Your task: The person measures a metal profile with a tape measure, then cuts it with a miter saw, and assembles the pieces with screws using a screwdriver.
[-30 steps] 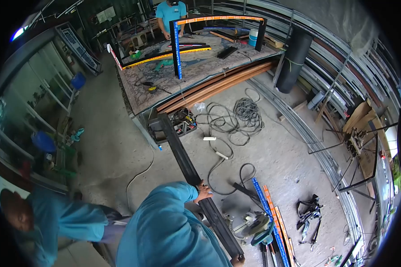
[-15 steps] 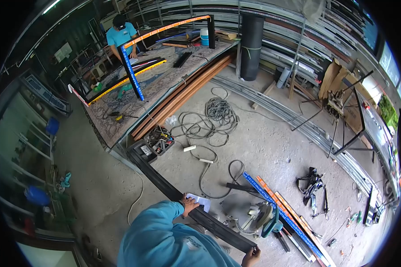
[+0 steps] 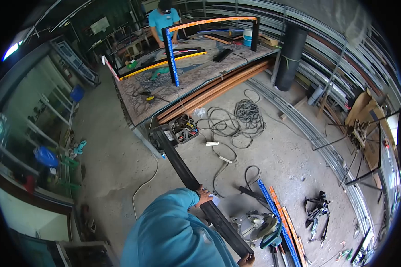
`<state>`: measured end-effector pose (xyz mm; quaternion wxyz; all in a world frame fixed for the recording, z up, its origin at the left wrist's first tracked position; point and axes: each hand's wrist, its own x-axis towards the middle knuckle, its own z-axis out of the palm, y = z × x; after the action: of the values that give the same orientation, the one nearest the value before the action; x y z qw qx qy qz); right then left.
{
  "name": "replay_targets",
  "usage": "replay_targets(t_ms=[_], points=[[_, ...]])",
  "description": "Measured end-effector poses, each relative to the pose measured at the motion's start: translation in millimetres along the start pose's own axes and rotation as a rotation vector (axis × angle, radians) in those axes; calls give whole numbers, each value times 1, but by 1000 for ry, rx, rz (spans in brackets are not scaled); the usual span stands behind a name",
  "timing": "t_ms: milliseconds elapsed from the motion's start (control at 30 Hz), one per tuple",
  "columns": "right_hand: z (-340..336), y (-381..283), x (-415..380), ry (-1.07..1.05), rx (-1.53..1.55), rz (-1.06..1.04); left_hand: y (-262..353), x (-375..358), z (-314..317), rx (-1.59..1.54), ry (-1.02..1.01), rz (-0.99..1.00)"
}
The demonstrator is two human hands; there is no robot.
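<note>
I carry a long black metal bar [image 3: 182, 167] that runs from the bottom right up toward the workbench. My left hand [image 3: 203, 196], at the end of a blue sleeve, grips the bar near its middle. At the bottom edge my right hand [image 3: 245, 261] holds the bar's near end, mostly cut off by the frame. A small white sheet [image 3: 214, 199] shows just past the left hand's fingers.
A long workbench [image 3: 142, 107] with framed profiles stands ahead; another person [image 3: 164, 22] in a blue shirt works behind it. Coiled cables [image 3: 247, 113], a tool tray [image 3: 185, 129], a miter saw [image 3: 258, 224] and coloured bars [image 3: 276, 218] lie on the concrete floor. Metal profiles line the right wall.
The view swung back left, so the bench and cables sit more central. The bar now points more steeply up the frame. Both hands keep their hold.
</note>
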<state>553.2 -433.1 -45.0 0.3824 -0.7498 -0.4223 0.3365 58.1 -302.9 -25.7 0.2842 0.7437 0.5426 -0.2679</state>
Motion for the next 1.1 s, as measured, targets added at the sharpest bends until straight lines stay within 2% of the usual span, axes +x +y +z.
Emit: replay_targets(t_ms=[67, 167, 200, 267, 300, 367, 400, 433, 533, 567, 667, 733, 800, 900, 1067, 1100], points=[[2, 0, 8, 11, 12, -68, 2, 1, -2, -1, 4, -6], [-2, -18, 14, -51, 23, 26, 3, -3, -2, 10, 29, -11], [1, -18, 17, -31, 26, -8, 4, -4, 1, 13, 52, -7], [6, 14, 31, -4, 35, -82, 2, -5, 7, 14, 83, -10], [0, 11, 37, -116, 38, 29, 1, -4, 10, 9, 88, -14], [5, 9, 42, -71, -179, -61, -2, -2, 22, 20, 119, -16], [8, 33, 52, -40, -285, -108, -2, -3, 25, 22, 121, -29], [15, 55, 64, -40, -141, -248, -3, -4, 27, 25, 124, -41], [21, 33, 72, -33, -197, -177, -9, -17, 26, 12, 119, -78], [29, 44, 80, -2, -171, -248, -10, -21, 26, 4, 114, -84], [35, 4, 82, -53, -247, -292, -14, -34, 27, -36, 107, -146], [45, -15, 87, -130, -108, -369, -21, -40, 32, -121, 113, -168], [43, -53, 77, -188, -242, -254, -24, -43, 37, -154, 121, -170], [54, -70, 73, -201, -79, -202, -31, -39, 49, -211, 53, -198], [58, -91, 59, -226, -98, -162, -33, -38, 59, -188, -37, -240], [57, -91, 58, -237, -120, -145, -28, -51, 45, -181, -62, -244]])
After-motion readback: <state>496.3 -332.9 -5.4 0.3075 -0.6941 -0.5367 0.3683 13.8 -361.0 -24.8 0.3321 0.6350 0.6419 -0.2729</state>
